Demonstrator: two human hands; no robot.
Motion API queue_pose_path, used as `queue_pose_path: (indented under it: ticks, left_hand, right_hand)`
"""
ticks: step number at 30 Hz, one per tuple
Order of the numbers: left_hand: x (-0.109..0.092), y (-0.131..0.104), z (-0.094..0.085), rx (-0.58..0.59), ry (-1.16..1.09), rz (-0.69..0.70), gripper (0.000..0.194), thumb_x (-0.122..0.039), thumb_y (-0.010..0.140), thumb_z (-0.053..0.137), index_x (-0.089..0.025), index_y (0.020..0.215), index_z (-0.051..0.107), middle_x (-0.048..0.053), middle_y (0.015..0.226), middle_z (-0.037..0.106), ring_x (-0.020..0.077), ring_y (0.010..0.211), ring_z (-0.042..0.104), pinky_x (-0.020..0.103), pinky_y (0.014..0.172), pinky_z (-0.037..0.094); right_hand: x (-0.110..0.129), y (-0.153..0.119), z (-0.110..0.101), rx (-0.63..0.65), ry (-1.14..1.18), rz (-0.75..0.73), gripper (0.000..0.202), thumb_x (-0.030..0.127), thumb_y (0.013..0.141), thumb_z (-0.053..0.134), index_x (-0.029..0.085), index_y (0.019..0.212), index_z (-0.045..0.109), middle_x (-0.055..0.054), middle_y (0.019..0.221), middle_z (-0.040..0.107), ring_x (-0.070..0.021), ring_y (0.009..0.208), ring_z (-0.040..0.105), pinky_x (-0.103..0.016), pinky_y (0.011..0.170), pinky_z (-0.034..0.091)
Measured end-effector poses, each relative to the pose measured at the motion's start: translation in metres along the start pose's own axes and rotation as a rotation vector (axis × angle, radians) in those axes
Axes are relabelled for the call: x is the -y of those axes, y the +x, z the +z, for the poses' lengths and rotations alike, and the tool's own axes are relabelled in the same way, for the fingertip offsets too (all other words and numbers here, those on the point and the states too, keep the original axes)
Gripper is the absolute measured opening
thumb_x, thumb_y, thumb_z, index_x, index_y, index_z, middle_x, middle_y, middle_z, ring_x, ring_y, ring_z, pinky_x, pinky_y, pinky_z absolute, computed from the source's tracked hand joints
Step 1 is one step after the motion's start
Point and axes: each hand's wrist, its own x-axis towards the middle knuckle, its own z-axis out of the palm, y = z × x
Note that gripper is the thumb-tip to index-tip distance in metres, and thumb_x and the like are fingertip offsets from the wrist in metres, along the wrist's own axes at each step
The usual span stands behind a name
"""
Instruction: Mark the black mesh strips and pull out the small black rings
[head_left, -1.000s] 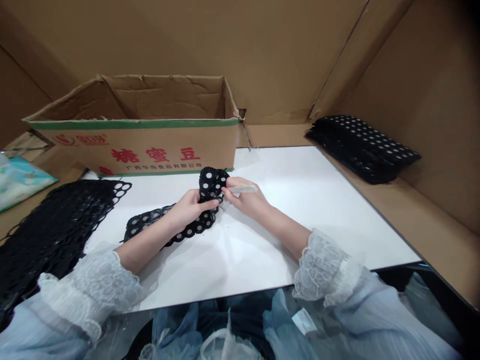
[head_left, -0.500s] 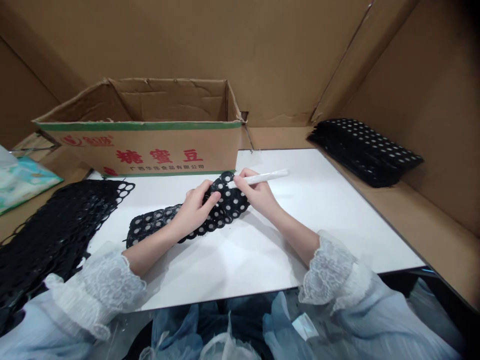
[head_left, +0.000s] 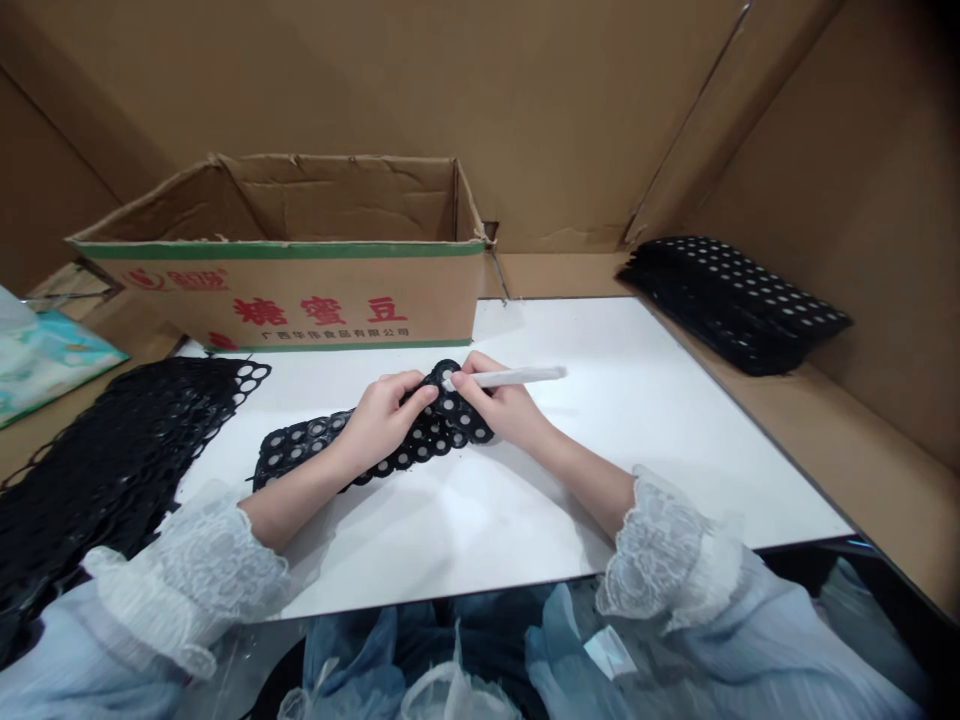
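A black sheet of joined rings with pale round discs lies slantwise on the white board, its right end lifted and bent. My left hand is closed on its upper part, the thumb pressing on top. In my right hand is a slim white pen-like stick, pinched between thumb and fingers. The stick's tip meets the sheet's raised end at one of the pale discs, close to my left thumb. My right fingers also touch that end, and some of them are hidden behind it.
A cardboard box with red lettering stands behind the sheet. Black ring netting is heaped at the left, near a green-and-white packet. Stacked dotted black sheets lie at the right. Cardboard walls enclose the white board.
My right hand and the white stick have moved slightly down and left, with the stick lying flatter. The sheet's raised end has tilted and dropped a little. My left hand has barely shifted.
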Motion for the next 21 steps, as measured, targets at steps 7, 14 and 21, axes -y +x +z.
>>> queue_pose_path:
  ticks: [7,14,21]
  left_hand:
    - [-0.004,-0.005,0.003,-0.046,-0.010,-0.071,0.031,-0.037,0.085,0.037,-0.017,0.061,0.035,-0.004,0.057,0.032,0.0101,0.056,0.032,0.023,0.054,0.026]
    - [-0.006,-0.004,0.000,-0.048,0.010,-0.021,0.028,-0.036,0.086,0.037,-0.016,0.070,0.047,-0.002,0.065,0.046,0.0118,0.062,0.040,0.023,0.058,0.029]
    - [0.000,-0.004,0.002,-0.073,0.045,-0.057,0.029,-0.036,0.086,0.036,-0.017,0.065,0.039,-0.004,0.059,0.039,0.0109,0.058,0.038,0.024,0.056,0.028]
  right_hand:
    - [-0.006,0.002,0.010,0.036,-0.304,-0.173,0.022,0.029,0.087,0.035,0.019,0.068,0.035,0.001,0.067,0.037,-0.0107,0.061,0.038,-0.024,0.059,0.032]
    - [0.001,0.006,0.011,-0.041,-0.484,-0.159,0.017,0.024,0.088,0.031,0.019,0.075,0.040,-0.002,0.074,0.041,-0.0121,0.065,0.042,-0.025,0.060,0.034]
    - [-0.003,0.006,0.003,-0.012,-0.201,-0.099,0.023,0.031,0.086,0.037,0.019,0.066,0.036,0.002,0.063,0.036,-0.0104,0.059,0.037,-0.024,0.057,0.031]
